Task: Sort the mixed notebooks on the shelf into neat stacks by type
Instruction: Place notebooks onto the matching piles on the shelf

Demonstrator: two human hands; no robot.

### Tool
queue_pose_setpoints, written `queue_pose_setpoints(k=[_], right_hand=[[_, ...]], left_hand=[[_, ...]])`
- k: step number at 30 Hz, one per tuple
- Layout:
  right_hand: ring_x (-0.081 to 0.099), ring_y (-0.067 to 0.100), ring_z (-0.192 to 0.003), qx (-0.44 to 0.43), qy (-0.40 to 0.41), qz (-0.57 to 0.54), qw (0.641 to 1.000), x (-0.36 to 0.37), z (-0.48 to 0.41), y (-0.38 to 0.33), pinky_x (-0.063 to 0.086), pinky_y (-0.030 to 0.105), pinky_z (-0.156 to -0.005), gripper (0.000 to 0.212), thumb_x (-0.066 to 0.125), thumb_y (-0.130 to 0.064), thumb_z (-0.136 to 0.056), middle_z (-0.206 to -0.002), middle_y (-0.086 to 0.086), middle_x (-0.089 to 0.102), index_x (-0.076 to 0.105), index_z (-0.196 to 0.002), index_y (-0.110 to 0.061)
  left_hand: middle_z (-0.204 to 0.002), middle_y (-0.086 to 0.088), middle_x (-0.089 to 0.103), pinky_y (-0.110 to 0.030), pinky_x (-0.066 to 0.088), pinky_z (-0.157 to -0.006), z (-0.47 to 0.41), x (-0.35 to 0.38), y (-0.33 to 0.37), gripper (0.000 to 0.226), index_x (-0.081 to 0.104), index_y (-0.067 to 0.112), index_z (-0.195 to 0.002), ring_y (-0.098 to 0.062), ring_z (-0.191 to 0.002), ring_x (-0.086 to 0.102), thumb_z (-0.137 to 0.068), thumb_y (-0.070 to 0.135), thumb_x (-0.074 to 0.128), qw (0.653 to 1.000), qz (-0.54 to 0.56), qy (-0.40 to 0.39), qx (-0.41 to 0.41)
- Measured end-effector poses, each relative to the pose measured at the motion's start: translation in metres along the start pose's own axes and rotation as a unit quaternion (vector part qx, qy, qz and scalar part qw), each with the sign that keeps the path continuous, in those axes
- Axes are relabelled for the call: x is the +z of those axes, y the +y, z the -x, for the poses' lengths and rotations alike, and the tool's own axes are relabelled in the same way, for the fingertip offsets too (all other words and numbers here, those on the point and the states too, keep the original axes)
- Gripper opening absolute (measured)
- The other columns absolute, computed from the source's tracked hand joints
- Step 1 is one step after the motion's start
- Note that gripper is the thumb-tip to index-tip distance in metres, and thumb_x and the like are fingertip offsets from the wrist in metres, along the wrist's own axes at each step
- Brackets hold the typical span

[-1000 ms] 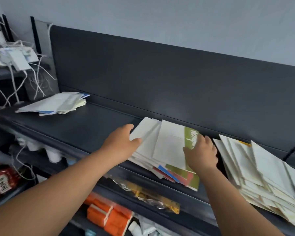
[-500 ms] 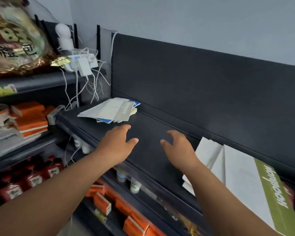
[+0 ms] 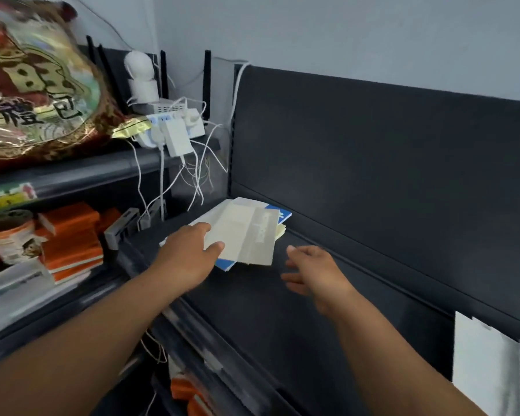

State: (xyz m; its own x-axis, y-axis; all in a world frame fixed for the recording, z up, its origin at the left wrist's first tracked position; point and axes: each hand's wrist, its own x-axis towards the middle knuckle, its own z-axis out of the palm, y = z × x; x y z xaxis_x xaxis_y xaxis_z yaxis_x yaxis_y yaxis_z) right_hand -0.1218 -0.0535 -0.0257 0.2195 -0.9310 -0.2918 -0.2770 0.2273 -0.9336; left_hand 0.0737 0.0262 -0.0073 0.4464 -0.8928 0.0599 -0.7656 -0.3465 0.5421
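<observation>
Well, quick status from the remote seat

From my end the left hand (image 3: 192,256) rests flat on the near corner of the notebook stack (image 3: 246,235) at the far left of the shelf (image 3: 282,310), thumb on top, and the right hand (image 3: 315,271) hangs spread just beside it, holding nothing

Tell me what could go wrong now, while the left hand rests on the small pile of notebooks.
1. The pile of notebooks is loosely fanned. With only the left hand on it and the right hand apart from it, a push or lift may scatter the notebooks along the shelf.
2. White cables hang close behind the pile, so lifting it could snag them.
</observation>
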Motion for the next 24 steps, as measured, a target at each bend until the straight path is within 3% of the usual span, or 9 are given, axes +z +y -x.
queue_pose_setpoints(k=[4, 8, 12, 16, 19, 22, 24], right_hand=[[0.069, 0.023, -0.09, 0.034, 0.026, -0.046, 0.998, 0.019, -0.031, -0.011, 0.056, 0.033, -0.072, 0.024, 0.054, -0.037, -0.098, -0.104, 0.008, 0.066, 0.054, -0.11, -0.016], [0.073, 0.021, -0.089, 0.061, 0.021, -0.072, 0.995, 0.04, -0.056, -0.014, 0.056, 0.028, -0.059, 0.032, 0.054, -0.041, -0.097, -0.103, 0.005, 0.074, 0.062, -0.114, -0.014], [0.072, 0.024, -0.092, 0.093, 0.075, -0.077, 0.99, 0.055, -0.072, -0.019, 0.059, 0.034, -0.066, 0.035, 0.06, -0.042, -0.092, -0.105, 0.006, 0.072, 0.061, -0.114, -0.014], [0.07, 0.022, -0.089, 0.109, 0.11, -0.043, 0.987, 0.065, -0.074, -0.019, 0.054, 0.031, -0.063, 0.04, 0.065, -0.043, -0.089, -0.104, 0.005, 0.07, 0.056, -0.114, -0.013], [0.07, 0.021, -0.088, 0.114, 0.114, -0.026, 0.987, 0.069, -0.072, -0.017, 0.057, 0.034, -0.07, 0.038, 0.069, -0.039, -0.086, -0.103, 0.003, 0.07, 0.055, -0.111, -0.014], [0.071, 0.021, -0.088, 0.111, 0.121, -0.033, 0.986, 0.069, -0.07, -0.015, 0.059, 0.038, -0.075, 0.033, 0.073, -0.03, -0.084, -0.101, 0.002, 0.071, 0.055, -0.107, -0.014], [0.07, 0.022, -0.086, 0.111, 0.136, -0.039, 0.984, 0.067, -0.068, -0.014, 0.058, 0.037, -0.071, 0.031, 0.073, -0.023, -0.084, -0.099, 0.004, 0.071, 0.055, -0.107, -0.012]], left_hand=[[-0.136, -0.007, 0.05, -0.041, 0.044, -0.098, -0.061, -0.002, -0.02, 0.054, 0.039, 0.018, -0.144, -0.027, -0.12, 0.051, -0.096, 0.041, 0.047, 0.999, 0.004, -0.034, 0.006], [-0.131, -0.007, 0.054, -0.036, 0.046, -0.092, -0.116, 0.001, -0.036, 0.055, 0.043, 0.018, -0.139, -0.028, -0.115, 0.053, -0.093, 0.048, 0.044, 0.995, -0.019, -0.099, -0.008], [-0.119, -0.003, 0.054, -0.031, 0.039, -0.076, -0.151, 0.007, -0.043, 0.054, 0.046, 0.014, -0.134, -0.022, -0.1, 0.053, -0.094, 0.05, 0.043, 0.984, -0.019, -0.172, -0.036], [-0.098, 0.003, 0.056, -0.028, 0.04, -0.061, -0.173, 0.008, -0.044, 0.031, 0.052, 0.015, -0.105, -0.016, -0.082, 0.054, -0.091, 0.043, 0.051, 0.984, 0.005, -0.175, -0.036], [-0.092, -0.008, 0.058, -0.035, 0.049, -0.074, -0.184, 0.008, -0.046, 0.014, 0.052, 0.014, -0.085, -0.023, -0.08, 0.057, -0.085, 0.023, 0.062, 0.975, 0.121, -0.173, -0.07], [-0.099, -0.023, 0.065, -0.037, 0.05, -0.077, -0.19, 0.007, -0.044, 0.02, 0.062, -0.003, -0.1, -0.033, -0.085, 0.062, -0.086, 0.01, 0.063, 0.955, 0.195, -0.204, -0.089], [-0.103, -0.024, 0.064, -0.038, 0.049, -0.079, -0.186, 0.006, -0.038, 0.017, 0.062, -0.001, -0.103, -0.033, -0.09, 0.06, -0.087, 0.004, 0.058, 0.945, 0.222, -0.225, -0.079]])
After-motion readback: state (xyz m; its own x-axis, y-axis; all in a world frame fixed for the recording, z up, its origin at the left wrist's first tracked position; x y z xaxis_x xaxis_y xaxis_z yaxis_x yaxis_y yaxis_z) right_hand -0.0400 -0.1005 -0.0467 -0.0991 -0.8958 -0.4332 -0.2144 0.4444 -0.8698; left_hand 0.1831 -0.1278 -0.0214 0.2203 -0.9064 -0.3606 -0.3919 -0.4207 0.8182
